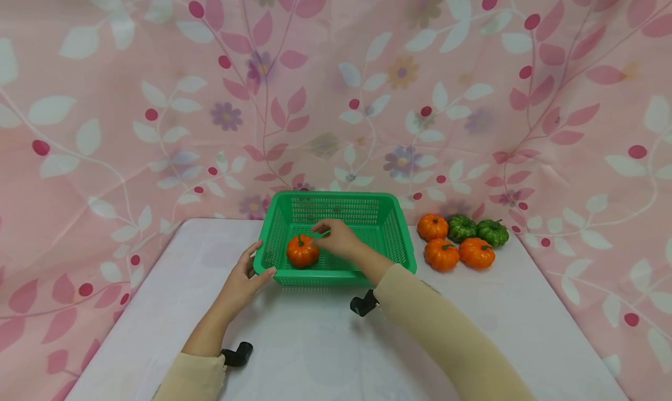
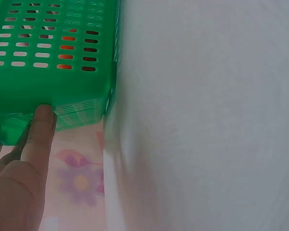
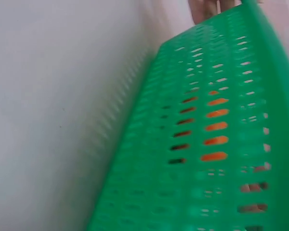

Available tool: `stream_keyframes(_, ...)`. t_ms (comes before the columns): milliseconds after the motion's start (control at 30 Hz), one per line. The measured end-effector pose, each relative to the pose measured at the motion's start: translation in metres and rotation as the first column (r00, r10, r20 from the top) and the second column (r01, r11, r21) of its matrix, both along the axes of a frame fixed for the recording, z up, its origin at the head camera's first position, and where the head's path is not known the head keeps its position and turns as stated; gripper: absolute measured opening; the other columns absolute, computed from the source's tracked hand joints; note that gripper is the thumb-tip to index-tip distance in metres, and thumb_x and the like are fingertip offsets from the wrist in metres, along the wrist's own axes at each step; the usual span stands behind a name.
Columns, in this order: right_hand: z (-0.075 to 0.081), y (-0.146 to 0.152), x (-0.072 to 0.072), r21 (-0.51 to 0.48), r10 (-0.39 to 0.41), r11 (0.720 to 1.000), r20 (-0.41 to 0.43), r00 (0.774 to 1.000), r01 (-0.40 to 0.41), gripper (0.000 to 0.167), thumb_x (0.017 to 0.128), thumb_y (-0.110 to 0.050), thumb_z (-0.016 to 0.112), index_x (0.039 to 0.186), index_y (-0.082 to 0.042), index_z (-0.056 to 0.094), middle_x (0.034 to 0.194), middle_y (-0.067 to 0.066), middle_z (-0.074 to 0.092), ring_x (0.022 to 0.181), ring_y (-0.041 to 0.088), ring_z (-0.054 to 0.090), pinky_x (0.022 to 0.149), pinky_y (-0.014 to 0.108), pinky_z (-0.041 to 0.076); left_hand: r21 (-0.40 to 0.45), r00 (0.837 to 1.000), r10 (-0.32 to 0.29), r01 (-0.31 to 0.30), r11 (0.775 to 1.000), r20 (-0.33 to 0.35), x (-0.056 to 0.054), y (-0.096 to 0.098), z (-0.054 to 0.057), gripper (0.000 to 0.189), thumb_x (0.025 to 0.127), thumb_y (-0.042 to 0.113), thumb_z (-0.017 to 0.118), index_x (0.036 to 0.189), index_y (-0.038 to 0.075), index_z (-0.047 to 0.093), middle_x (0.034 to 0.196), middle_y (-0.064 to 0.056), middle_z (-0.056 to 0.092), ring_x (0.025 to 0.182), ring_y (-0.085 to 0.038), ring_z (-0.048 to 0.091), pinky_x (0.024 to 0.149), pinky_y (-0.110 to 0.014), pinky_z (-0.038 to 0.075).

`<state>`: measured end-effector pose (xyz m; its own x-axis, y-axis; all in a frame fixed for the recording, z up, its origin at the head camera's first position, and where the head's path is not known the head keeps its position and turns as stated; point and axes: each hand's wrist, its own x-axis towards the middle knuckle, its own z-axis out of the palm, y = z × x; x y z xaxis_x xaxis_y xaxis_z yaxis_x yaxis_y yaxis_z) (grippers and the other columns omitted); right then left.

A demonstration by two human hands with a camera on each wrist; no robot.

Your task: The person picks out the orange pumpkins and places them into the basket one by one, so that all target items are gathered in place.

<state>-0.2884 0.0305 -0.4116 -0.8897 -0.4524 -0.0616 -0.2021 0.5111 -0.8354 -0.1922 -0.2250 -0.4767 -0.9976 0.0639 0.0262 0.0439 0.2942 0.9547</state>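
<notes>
A small orange pumpkin (image 1: 303, 251) sits in the left part of a green slotted basket (image 1: 336, 275). My right hand (image 1: 338, 239) is over the basket, beside the pumpkin's upper right, fingers loosely bent; its fingertips are blurred and I see nothing held. At the basket's left front corner, my left hand (image 1: 247, 279) touches the rim with the thumb, its fingers along the outer left side. In the left wrist view, the left hand (image 2: 26, 173) has nearly straight fingers against the outer wall. The right wrist view shows the basket wall (image 3: 192, 139) with orange through its slots.
Right of the basket, on the white table (image 1: 315, 342), stand three orange pumpkins, one of them at the front right (image 1: 476, 253), and two green pumpkins (image 1: 492, 233). A pink floral cloth (image 1: 336, 97) hangs behind the table.
</notes>
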Motion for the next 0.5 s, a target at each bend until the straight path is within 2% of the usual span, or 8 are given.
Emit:
stream_keyframes(233, 0.025, 0.018, 0.014, 0.029, 0.034, 0.999, -0.032, 0.999, -0.033, 0.030, 0.098, -0.027, 0.067, 0.126, -0.015, 0.065, 0.129, 0.006, 0.061, 0.117, 0.026, 0.059, 0.090, 0.039, 0.052, -0.001, 1.000, -0.005, 0.005, 1.000, -0.003, 0.000, 0.000, -0.001, 0.083, 0.096, 0.026, 0.070, 0.161, 0.027, 0.018, 0.154, -0.024, 0.038, 0.139, -0.040, 0.041, 0.107, -0.056, 0.039)
stream_keyframes(500, 0.056, 0.041, 0.034, -0.011, 0.027, 1.000, -0.073, 0.997, -0.028, 0.029, 0.098, -0.030, 0.067, 0.125, -0.020, 0.066, 0.128, -0.003, 0.062, 0.117, 0.022, 0.058, 0.091, 0.042, 0.051, 0.001, 1.000, -0.001, 0.001, 1.000, 0.000, -0.001, -0.001, -0.003, 0.083, 0.097, 0.024, 0.069, 0.161, 0.027, 0.017, 0.155, -0.024, 0.037, 0.140, -0.039, 0.041, 0.107, -0.056, 0.039)
